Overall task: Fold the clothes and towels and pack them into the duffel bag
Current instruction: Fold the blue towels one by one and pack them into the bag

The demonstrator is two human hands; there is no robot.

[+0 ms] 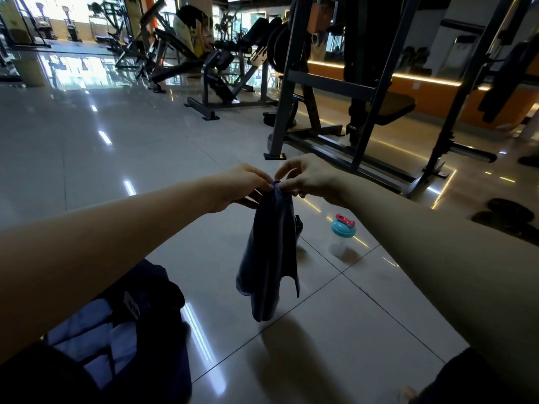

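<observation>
A dark blue towel (272,252) hangs in the air at the centre, bunched and folded lengthwise. My left hand (242,186) and my right hand (309,177) pinch its top edge close together, fingertips almost touching. Both arms reach out in front of me. The dark duffel bag (157,310) lies open on the floor at the lower left, below my left forearm, with pale blue fabric (96,325) inside it.
A clear shaker bottle (341,236) with a teal lid and red cap stands on the tiled floor right of the towel. A small dark object peeks out behind the towel. Gym racks (344,91) and benches stand beyond. Weight plates (510,209) lie at the right.
</observation>
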